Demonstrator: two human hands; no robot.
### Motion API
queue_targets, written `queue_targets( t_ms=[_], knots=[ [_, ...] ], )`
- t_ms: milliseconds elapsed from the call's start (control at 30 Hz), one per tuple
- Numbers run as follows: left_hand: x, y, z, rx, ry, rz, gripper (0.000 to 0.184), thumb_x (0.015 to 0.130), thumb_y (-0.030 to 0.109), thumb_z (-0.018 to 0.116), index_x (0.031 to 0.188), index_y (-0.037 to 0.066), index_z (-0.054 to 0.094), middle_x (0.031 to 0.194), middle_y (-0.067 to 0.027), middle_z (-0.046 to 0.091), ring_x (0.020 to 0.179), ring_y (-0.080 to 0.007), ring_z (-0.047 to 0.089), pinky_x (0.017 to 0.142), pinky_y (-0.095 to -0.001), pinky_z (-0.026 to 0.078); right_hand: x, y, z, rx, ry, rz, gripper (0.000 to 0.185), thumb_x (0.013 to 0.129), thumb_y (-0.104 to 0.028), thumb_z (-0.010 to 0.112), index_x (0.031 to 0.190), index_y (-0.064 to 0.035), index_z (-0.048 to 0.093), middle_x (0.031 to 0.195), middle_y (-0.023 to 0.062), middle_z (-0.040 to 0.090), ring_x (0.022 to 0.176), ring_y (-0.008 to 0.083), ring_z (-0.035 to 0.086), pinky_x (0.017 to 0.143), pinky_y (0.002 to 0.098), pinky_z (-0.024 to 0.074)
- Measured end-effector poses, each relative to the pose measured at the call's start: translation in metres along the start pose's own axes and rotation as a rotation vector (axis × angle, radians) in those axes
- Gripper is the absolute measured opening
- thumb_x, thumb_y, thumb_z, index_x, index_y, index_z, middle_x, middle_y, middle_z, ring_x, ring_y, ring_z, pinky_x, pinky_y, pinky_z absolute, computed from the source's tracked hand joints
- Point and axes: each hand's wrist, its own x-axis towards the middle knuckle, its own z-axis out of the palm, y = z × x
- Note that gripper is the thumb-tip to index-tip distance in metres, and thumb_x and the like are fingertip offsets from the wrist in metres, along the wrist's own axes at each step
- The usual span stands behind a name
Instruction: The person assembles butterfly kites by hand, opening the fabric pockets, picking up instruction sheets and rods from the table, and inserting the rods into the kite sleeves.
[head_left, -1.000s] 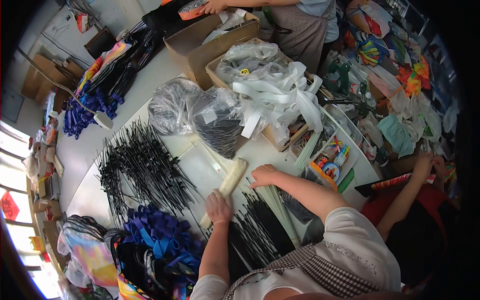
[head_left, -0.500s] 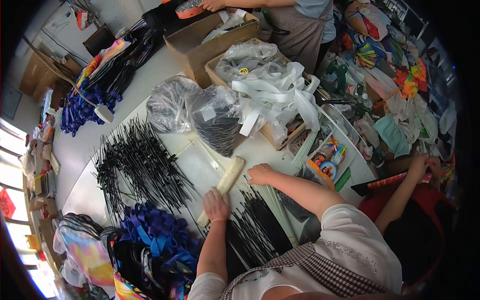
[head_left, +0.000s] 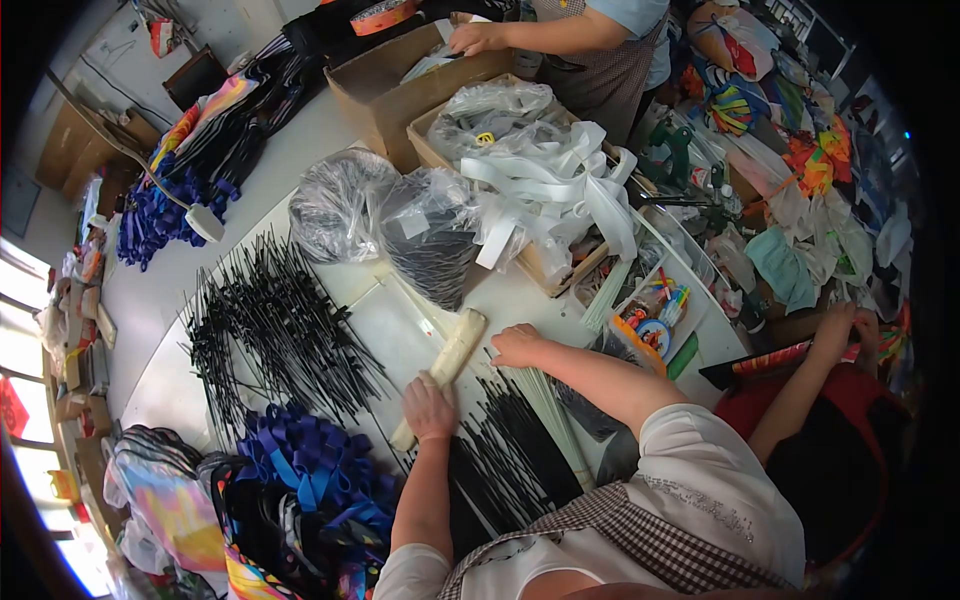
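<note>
My left hand (head_left: 429,406) rests over a long cream-coloured roll (head_left: 458,347) lying aslant on the white table, its fingers curled across it. Just right of the roll's upper end, my right hand (head_left: 517,346) is closed; a thin dark tip shows by its fingers, but what it grips is mostly hidden. Below that hand runs a bundle of thin pale rods (head_left: 553,420). Black rods (head_left: 505,440) with narrow tips lie between my forearms. A large heap of thin black rods (head_left: 280,335) spreads to the left of my left hand.
Bags of dark pieces (head_left: 435,240) and a box with white straps (head_left: 585,185) stand beyond my hands. Blue ribbon loops (head_left: 320,460) lie at left. A tray of small items (head_left: 655,320) is at right. Another person's hand (head_left: 478,38) reaches into a cardboard box (head_left: 375,110).
The other person's hand has moved from the orange-rimmed round container into the cardboard box. My own hands and the roll stay almost the same, with a slight shift of the whole view.
</note>
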Motion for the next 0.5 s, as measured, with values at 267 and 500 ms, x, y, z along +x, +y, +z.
queue_targets(
  t_ms=[267,500],
  knots=[
    [0.0005,0.0018,-0.0015,0.010,0.005,-0.002,0.053,0.083,0.032,0.061,0.120,-0.005,0.050,0.092,-0.0119,0.053,0.087,-0.0306,0.053,0.072,-0.0421,0.042,-0.0018,-0.0006,0.0002,0.003,0.018,-0.007,0.043,0.081,-0.043,0.067,0.099,-0.0040,0.068,0.100,0.0179,0.069,0.098,0.0334,0.066,0.087,0.0449,0.0509],
    [0.0006,0.0018,-0.0018,0.009,0.011,0.002,0.052,0.084,0.032,0.061,0.120,-0.005,0.051,0.092,-0.0120,0.053,0.087,-0.0307,0.053,0.071,-0.0422,0.042,-0.0010,0.0002,0.0021,0.007,0.027,-0.015,0.043,0.082,-0.043,0.068,0.099,-0.0034,0.068,0.099,0.0183,0.069,0.097,0.0334,0.066,0.087,0.0447,0.0509]
  ],
)
